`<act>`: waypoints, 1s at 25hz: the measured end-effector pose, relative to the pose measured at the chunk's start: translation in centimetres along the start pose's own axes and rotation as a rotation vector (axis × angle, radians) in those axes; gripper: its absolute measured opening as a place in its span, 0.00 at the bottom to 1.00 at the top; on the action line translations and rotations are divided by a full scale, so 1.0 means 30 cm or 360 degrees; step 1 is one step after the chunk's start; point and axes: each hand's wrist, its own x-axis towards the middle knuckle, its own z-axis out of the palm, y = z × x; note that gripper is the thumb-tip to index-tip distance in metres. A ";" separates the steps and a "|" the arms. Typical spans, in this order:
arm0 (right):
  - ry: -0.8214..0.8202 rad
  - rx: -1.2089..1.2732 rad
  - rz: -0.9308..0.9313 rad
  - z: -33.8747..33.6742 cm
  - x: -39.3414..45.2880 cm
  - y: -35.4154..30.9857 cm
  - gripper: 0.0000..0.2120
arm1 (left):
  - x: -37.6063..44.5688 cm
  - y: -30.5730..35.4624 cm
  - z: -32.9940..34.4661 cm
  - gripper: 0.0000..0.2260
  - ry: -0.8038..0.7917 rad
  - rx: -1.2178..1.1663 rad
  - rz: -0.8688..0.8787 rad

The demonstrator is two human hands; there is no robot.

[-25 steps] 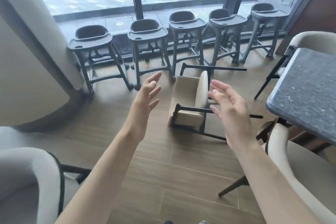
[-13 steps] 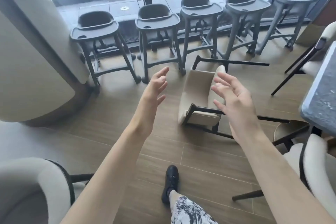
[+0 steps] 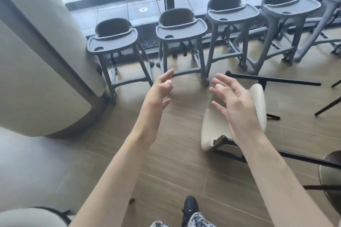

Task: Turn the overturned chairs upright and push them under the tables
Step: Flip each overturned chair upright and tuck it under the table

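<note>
A cream upholstered chair (image 3: 214, 125) with a black metal frame lies on its side on the wood-look floor, its legs (image 3: 273, 79) pointing right. My right hand (image 3: 234, 105) hovers over the chair's seat and back, fingers spread, holding nothing. My left hand (image 3: 158, 94) is raised to the left of the chair, over bare floor, also open with fingers apart. Neither hand touches the chair. My right forearm hides part of the chair's frame.
A row of grey high chairs (image 3: 177, 29) stands along the window behind the fallen chair. A large cream column or curved wall (image 3: 36, 61) fills the left. Another cream chair (image 3: 27, 215) sits at bottom left, a round seat (image 3: 330, 171) at right. My black shoe (image 3: 190, 206) is below.
I have stepped closer; the fallen chair and high chairs look larger and nearer. Both hands stay open and have moved forward over the chair. The table at right has left the view.
</note>
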 end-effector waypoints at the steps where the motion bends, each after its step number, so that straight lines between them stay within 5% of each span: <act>1: -0.0015 -0.0003 0.0001 0.032 0.036 -0.001 0.13 | 0.041 0.003 -0.022 0.21 0.0013 0.0008 0.0005; 12: 0.0041 -0.0043 0.0005 0.426 0.365 0.056 0.13 | 0.458 0.017 -0.351 0.18 0.0036 0.0034 -0.0084; 20: 0.0373 0.0008 -0.0076 0.712 0.542 0.060 0.13 | 0.769 0.074 -0.624 0.21 -0.0236 0.0069 -0.0053; 25: 0.0602 0.0037 -0.0057 0.789 0.622 0.077 0.13 | 0.928 0.075 -0.646 0.15 -0.0461 0.0076 -0.0045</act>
